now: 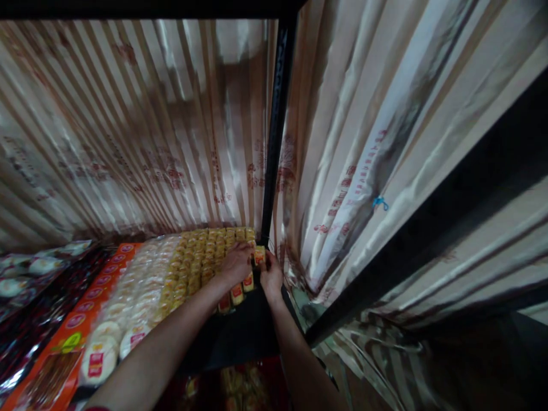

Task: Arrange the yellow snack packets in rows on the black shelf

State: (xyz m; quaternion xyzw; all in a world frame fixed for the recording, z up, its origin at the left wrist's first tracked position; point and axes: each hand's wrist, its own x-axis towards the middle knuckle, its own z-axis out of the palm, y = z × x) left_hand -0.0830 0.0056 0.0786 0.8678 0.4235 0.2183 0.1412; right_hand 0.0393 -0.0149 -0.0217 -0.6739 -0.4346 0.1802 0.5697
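Note:
A small yellow packet with a red label (259, 257) is upright between my hands at the right end of the rows. My right hand (271, 277) is closed on its right side, thumb and fingers pinching it. My left hand (238, 265) reaches over the rows of yellow packets (188, 260), its fingers stretched towards the left side of that packet. Whether they touch it, I cannot tell. Below my left hand, several packets (237, 293) at the near end of the rows show red labels.
Left of the yellow rows lie stacked white round cakes in clear wrap (103, 348), an orange package (92, 297) and dark shiny packs (47, 319). A black post (276, 131) rises behind my hands; a black bar (411, 222) slants at right. Printed curtains (192, 125) hang behind.

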